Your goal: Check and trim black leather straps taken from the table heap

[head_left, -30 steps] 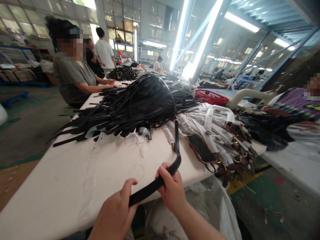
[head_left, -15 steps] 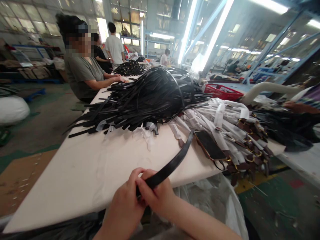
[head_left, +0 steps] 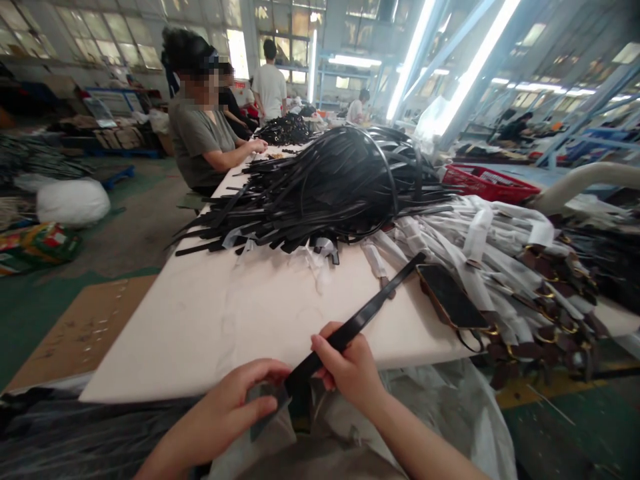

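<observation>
From the head camera I see my right hand (head_left: 350,367) pinching a black strap (head_left: 370,310) between thumb and fingers, just off the near edge of the bench (head_left: 200,327). The strap's long axis runs from that hand up and to the right across the bench, its far tip ending near a phone (head_left: 450,297) that lies face up beside a heap of white-wrapped straps (head_left: 480,240). The near end of the strap drops below my right hand, and there my left hand (head_left: 240,400) closes thumb and fingers on a thin clear film (head_left: 267,403) at that end; I cannot tell whether the film is around the strap or only touching it. So the left hand sits at the strap's near end and the right hand a little farther along it, the two close together. Beyond lies a big pile of black straps (head_left: 330,187); a person in grey (head_left: 200,140) works at the bench's far left side.
</observation>
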Tool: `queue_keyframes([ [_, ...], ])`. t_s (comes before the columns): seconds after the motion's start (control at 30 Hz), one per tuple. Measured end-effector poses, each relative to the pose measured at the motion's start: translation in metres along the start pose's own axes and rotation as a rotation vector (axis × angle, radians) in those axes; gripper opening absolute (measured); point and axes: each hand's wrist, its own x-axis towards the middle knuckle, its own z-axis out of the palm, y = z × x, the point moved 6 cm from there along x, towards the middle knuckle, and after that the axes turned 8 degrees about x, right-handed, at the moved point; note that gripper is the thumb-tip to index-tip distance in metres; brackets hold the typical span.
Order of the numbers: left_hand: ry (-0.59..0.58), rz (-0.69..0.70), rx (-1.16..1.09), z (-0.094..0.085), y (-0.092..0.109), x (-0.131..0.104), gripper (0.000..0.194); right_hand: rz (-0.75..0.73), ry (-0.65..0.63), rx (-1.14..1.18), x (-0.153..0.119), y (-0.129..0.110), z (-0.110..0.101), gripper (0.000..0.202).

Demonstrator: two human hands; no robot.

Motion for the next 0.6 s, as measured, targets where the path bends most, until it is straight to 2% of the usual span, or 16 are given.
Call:
queue_keyframes([
  [0.07,0.002,-0.016,0.063,0.002,0.006,0.002,0.022,-0.004,0.021,-0.008,-0.002,-0.001,-0.002,0.041],
  [0.1,0.003,-0.021,0.066,0.005,0.008,0.004,0.02,-0.013,0.03,-0.01,-0.004,-0.003,-0.003,0.041],
  [0.23,0.078,-0.08,-0.175,0.013,0.006,0.012,0.019,-0.091,0.053,-0.04,-0.011,-0.016,-0.008,0.037],
  [0.33,0.084,-0.117,-0.311,0.02,-0.001,0.016,0.024,-0.15,0.032,-0.108,-0.017,-0.026,-0.006,0.031],
  [0.5,0.041,-0.118,-0.376,0.025,-0.001,0.015,0.036,-0.23,-0.135,-0.236,-0.02,-0.034,0.01,0.026],
  [0.6,0.072,-0.117,-0.39,0.025,0.0,0.012,0.044,-0.257,-0.126,-0.264,-0.021,-0.036,0.011,0.026],
])
